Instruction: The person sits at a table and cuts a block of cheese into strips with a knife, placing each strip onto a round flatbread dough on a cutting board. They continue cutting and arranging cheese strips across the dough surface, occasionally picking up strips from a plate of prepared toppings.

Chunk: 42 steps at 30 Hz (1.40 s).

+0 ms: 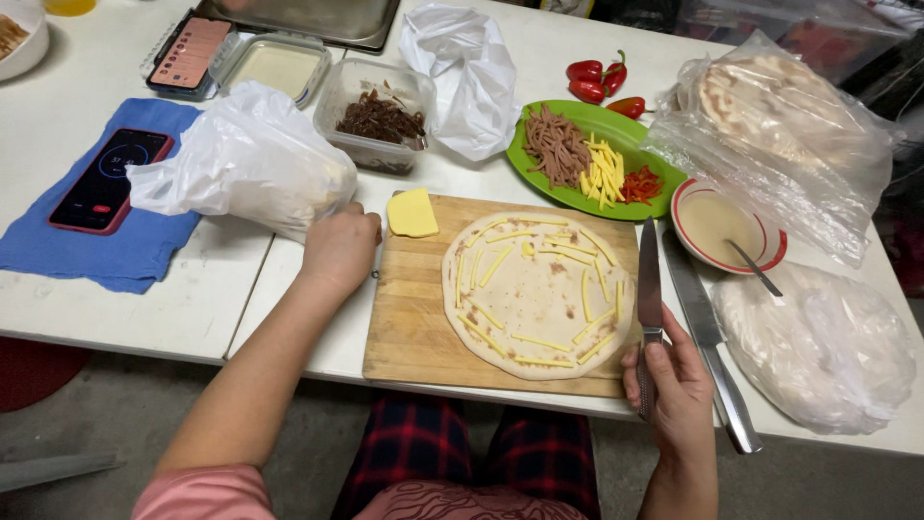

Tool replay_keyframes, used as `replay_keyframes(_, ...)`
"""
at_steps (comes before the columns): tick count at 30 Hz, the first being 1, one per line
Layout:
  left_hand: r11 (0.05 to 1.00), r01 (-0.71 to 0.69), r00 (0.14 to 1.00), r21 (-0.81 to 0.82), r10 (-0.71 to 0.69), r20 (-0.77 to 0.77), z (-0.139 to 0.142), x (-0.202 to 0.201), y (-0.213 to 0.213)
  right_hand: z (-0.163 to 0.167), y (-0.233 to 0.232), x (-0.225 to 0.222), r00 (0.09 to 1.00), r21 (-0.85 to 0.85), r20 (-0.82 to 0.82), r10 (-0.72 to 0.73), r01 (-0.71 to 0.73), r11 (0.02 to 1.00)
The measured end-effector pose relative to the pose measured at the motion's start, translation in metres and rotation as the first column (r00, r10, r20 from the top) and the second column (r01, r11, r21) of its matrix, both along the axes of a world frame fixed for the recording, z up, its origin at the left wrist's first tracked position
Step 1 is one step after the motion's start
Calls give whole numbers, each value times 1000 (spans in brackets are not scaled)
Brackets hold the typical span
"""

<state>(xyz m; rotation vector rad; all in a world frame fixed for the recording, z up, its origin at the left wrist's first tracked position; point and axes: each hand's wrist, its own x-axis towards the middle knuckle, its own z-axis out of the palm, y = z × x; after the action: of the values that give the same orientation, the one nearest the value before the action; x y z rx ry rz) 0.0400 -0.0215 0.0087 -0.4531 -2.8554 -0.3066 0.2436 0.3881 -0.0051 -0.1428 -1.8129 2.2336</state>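
A round flatbread [534, 294] topped with yellow cheese strips lies on a wooden cutting board [414, 327]. A block of yellow cheese [411, 213] sits at the board's far left corner. My left hand [339, 246] rests closed at the board's left edge, touching a white plastic bag [245, 159]. My right hand [674, 385] grips the handle of a knife [649, 289] whose blade lies along the board's right edge, beside the flatbread.
A green plate [539, 183] holds meat strips, cheese sticks and red pepper. Nearby stand a bowl of sauce with a spoon [727, 231], a second knife [707, 342], bagged flatbreads [780, 116], red peppers [597, 77], a meat container [380, 120], and a phone [106, 178] on a blue cloth.
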Motion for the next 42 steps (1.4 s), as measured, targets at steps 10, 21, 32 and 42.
replay_keyframes(10, 854, 168, 965, 493, -246, 97, 49, 46, 71, -1, -3, -1, 999, -26, 30, 20, -19, 999)
replay_keyframes(21, 863, 398, 893, 311, -442, 83, 55, 63, 99, -4, -5, -1, 999, -87, 16, 28, -26, 996)
replay_keyframes(32, 992, 79, 995, 101, -72, -74, 30, 50, 12, -6, -1, -6, 998, -76, 56, 33, -29, 997)
replay_keyframes(42, 992, 12, 973, 123, 17, -231, 7, 36, 11, -3, -3, -4, 999, -64, 43, 27, -24, 998)
